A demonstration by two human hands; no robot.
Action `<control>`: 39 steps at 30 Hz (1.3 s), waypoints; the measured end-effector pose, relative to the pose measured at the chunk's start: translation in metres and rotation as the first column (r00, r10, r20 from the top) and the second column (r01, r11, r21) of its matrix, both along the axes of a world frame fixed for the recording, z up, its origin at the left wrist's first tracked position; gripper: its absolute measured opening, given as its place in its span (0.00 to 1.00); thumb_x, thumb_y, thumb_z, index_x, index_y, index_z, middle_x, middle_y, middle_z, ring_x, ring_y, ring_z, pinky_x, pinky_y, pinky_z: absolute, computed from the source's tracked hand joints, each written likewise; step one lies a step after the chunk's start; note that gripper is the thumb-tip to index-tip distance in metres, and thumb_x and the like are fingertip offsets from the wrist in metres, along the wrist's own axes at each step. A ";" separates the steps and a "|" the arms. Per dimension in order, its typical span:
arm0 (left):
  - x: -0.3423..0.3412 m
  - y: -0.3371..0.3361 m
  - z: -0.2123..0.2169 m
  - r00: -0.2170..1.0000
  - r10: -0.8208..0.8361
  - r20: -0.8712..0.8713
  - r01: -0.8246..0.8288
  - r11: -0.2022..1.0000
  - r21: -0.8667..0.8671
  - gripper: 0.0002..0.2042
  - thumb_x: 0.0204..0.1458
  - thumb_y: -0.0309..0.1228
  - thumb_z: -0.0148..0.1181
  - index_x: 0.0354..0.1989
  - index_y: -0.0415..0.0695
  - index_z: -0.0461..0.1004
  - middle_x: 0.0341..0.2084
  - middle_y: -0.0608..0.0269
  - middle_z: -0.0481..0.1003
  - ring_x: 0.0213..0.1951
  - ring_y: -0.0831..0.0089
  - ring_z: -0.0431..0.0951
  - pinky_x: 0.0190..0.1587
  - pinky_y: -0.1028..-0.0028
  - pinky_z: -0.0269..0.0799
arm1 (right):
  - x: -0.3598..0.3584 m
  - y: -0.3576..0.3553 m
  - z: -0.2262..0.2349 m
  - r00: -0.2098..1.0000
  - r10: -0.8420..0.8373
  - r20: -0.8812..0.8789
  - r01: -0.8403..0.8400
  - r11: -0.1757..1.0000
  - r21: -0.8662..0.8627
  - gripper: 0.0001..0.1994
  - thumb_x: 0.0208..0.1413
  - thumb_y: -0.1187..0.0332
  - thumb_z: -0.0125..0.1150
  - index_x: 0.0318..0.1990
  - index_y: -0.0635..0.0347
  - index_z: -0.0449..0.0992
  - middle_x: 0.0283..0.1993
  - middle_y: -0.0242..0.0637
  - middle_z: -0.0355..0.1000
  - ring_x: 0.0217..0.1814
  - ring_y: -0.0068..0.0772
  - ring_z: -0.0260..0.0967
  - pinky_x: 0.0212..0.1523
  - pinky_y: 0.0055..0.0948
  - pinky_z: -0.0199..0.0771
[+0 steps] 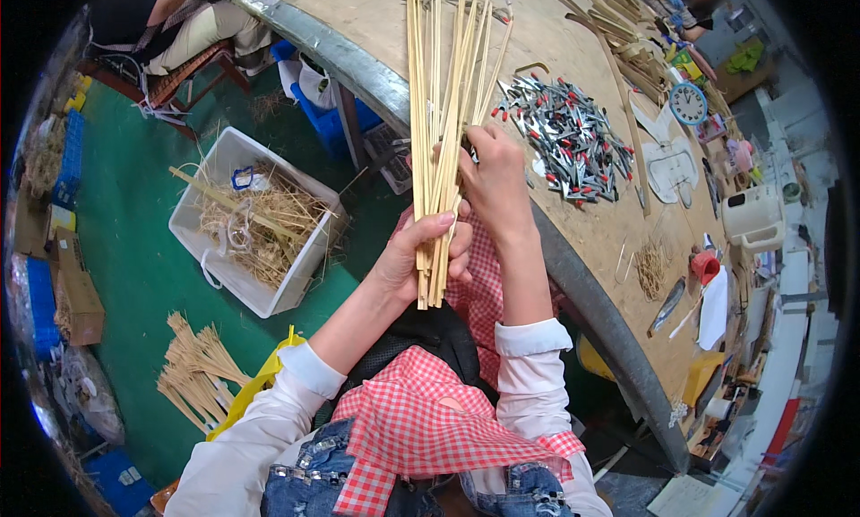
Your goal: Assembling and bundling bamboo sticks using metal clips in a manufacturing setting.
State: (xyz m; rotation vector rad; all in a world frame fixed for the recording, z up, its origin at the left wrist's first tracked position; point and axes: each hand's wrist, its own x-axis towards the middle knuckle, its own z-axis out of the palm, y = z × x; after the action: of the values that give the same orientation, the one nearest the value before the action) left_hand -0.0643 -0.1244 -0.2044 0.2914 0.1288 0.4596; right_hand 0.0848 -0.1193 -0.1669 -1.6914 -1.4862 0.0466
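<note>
Straw-yellow strips stand at upper centre; below, the apron is red-and-white gingham, the sleeves white, the denim blue. At left, the floor is green, the bin white. At upper right, red-tipped, silver-and-black clips cover tan tabletop, near a blue-rimmed clock

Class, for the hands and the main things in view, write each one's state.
Left hand: grip closed around the thin strips
Right hand: curled closed at the strips, contents hidden
Thin strips: bundled, upper ends spread
Clips: heaped on the table
White bin: open, holding straw
Sleeves: ends folded back
</note>
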 end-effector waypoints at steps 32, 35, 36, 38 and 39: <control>0.007 0.000 0.007 0.978 0.043 -0.203 -0.019 0.993 0.117 0.07 0.59 0.31 0.49 0.40 0.42 0.64 0.15 0.75 0.57 0.13 0.88 0.55 0.11 0.85 0.51 | -0.006 -0.021 -0.004 0.361 -0.093 -0.928 0.199 0.980 -0.021 0.07 0.56 0.74 0.56 0.36 0.73 0.75 0.19 0.23 0.58 0.13 0.11 0.48 0.12 0.15 0.41; 0.007 -0.001 0.004 0.974 0.043 -0.224 -0.013 0.991 0.133 0.06 0.59 0.30 0.48 0.38 0.42 0.63 0.14 0.75 0.55 0.12 0.87 0.53 0.10 0.85 0.50 | -0.006 -0.023 -0.006 0.333 -0.089 -0.939 0.241 0.971 -0.007 0.07 0.56 0.76 0.56 0.36 0.74 0.75 0.19 0.23 0.58 0.14 0.11 0.48 0.12 0.15 0.42; 0.007 -0.002 0.004 0.974 0.041 -0.224 -0.012 0.991 0.133 0.06 0.59 0.30 0.48 0.38 0.42 0.63 0.14 0.75 0.55 0.12 0.87 0.53 0.10 0.85 0.50 | -0.006 -0.023 -0.006 0.333 -0.090 -0.939 0.242 0.970 -0.007 0.07 0.56 0.76 0.56 0.36 0.74 0.75 0.19 0.23 0.58 0.14 0.11 0.48 0.12 0.15 0.42; 0.007 -0.003 0.007 0.976 0.040 -0.216 -0.010 0.990 0.137 0.05 0.59 0.30 0.48 0.37 0.43 0.62 0.14 0.75 0.55 0.11 0.87 0.53 0.10 0.85 0.49 | -0.005 -0.025 -0.007 0.316 0.044 -0.948 0.192 0.975 0.109 0.07 0.56 0.77 0.55 0.38 0.74 0.74 0.19 0.23 0.58 0.16 0.11 0.48 0.13 0.15 0.43; 0.006 -0.003 0.009 0.976 0.036 -0.217 -0.006 0.991 0.136 0.05 0.59 0.30 0.48 0.37 0.43 0.62 0.14 0.75 0.55 0.11 0.87 0.53 0.10 0.85 0.49 | -0.007 -0.024 -0.008 0.315 0.042 -0.948 0.195 0.975 0.108 0.07 0.56 0.77 0.55 0.38 0.74 0.74 0.19 0.23 0.58 0.16 0.11 0.48 0.13 0.15 0.43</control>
State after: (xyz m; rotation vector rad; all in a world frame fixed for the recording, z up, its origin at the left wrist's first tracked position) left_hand -0.0580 -0.1269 -0.1953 0.4742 0.3171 0.4570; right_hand 0.0779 -0.1437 -0.1750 -1.1286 -0.4306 0.7158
